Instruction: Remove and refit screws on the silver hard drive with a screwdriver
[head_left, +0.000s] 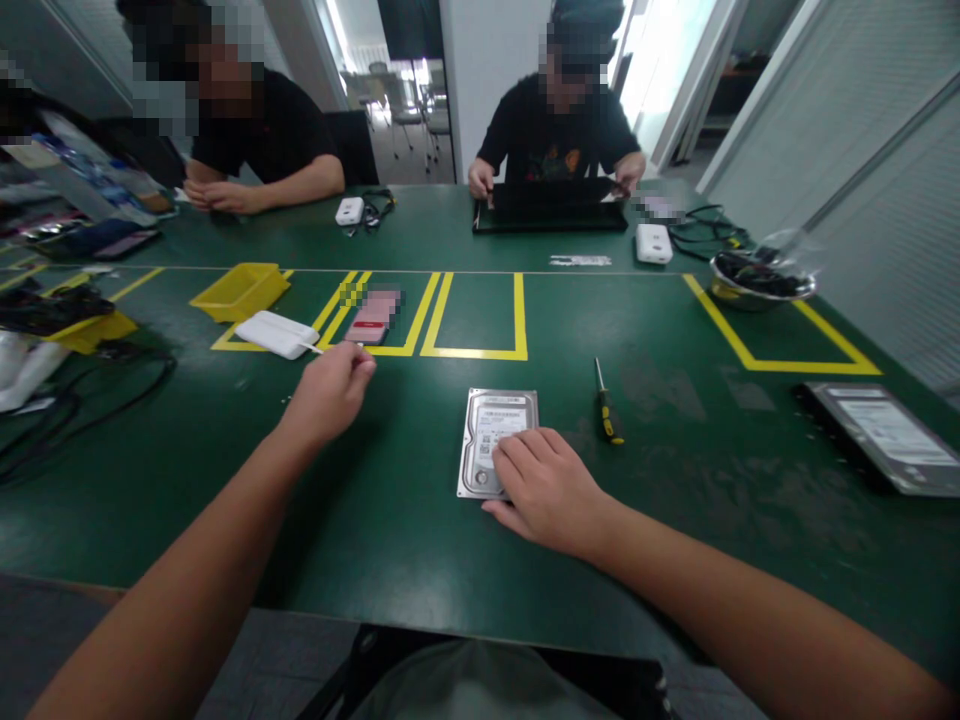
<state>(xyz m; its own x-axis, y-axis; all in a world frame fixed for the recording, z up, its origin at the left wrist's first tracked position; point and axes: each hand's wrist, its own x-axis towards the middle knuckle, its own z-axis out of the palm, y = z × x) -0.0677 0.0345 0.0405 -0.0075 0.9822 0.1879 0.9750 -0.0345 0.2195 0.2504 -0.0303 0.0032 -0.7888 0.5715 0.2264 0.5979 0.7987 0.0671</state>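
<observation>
On the green table in front of me lies a silver hard drive (480,440) with a white label, flat and label up. My right hand (551,490) covers its lower right part, fingers curled over its top and thumb by the near edge. My left hand (330,390) is pinched in the air to the left, with a thin white stick (310,347) at its fingertips. Beyond that hand, a flat white case (276,333) rests on the table; the stick's far end overlaps its edge in view. A yellow and black screwdriver (609,415) lies right of the drive.
A second hard drive (892,430) lies far right. Behind are a metal bowl (761,290) of dark parts, a pink phone (373,316) and a yellow bin (240,290). Cables (75,400) spread at left. Two people sit across; one holds a black panel (551,208).
</observation>
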